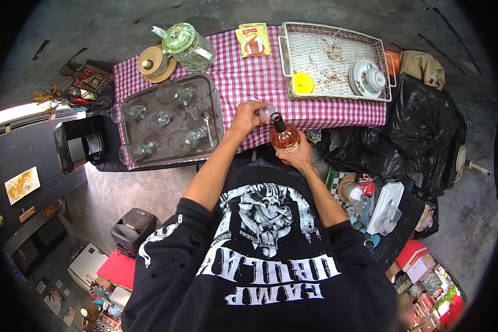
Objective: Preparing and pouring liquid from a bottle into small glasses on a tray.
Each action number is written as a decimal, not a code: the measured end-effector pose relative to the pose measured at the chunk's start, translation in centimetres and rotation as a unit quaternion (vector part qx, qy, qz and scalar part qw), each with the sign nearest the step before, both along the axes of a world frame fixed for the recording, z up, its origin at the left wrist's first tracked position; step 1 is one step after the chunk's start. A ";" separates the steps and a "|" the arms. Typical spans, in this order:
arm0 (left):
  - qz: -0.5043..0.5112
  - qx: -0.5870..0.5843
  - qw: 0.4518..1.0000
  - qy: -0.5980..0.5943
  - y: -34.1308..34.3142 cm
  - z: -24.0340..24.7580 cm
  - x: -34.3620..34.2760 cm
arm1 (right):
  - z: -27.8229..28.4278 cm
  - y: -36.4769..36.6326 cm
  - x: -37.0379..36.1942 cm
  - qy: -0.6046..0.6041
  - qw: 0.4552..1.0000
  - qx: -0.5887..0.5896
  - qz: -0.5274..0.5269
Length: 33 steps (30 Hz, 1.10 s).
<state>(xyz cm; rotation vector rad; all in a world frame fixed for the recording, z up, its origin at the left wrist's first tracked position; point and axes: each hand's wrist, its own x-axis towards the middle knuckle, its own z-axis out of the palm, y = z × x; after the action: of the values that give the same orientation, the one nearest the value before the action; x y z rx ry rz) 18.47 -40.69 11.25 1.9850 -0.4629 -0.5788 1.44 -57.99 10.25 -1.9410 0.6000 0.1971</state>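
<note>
My right hand (300, 154) is wrapped round a bottle of amber liquid (284, 134), which has a dark neck and stands out at the table's near edge, in front of my shirt. Between the fingers of my left hand (249, 117) is a small clear cup (267, 110), right beside the bottle's mouth. Whether liquid is in the cup is too small to tell. Left of my hands, a dark tray (171, 124) carries several clear glasses (185, 141) and a metal spoon (207, 127).
A red-checked cloth (232, 74) covers the table. At its back stand a green enamel teapot (187, 45), a wooden lidded jar (153, 62) and a yellow packet (253, 40). The white wicker tray (321, 52) at right holds a yellow lid (303, 83) and stacked cups and saucers (367, 77).
</note>
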 end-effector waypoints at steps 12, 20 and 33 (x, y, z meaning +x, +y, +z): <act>0.007 -0.009 1.000 -0.009 -0.1 -0.4 -0.1 | 0.0 -0.2 -0.3 0.012 0.999 -0.035 0.012; 0.010 -0.011 1.000 0.010 -0.1 -0.2 -0.1 | 1.0 -0.4 -0.2 0.049 0.998 -0.040 0.017; 0.005 0.007 1.000 0.007 -0.1 0.3 0.0 | 3.1 -0.5 0.3 0.072 0.996 -0.058 0.021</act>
<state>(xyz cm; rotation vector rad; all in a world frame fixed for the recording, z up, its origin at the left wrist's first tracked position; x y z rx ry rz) 18.46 -40.80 11.53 1.9942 -0.4415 -0.5919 1.77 -58.53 13.34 -2.0649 0.6781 0.3367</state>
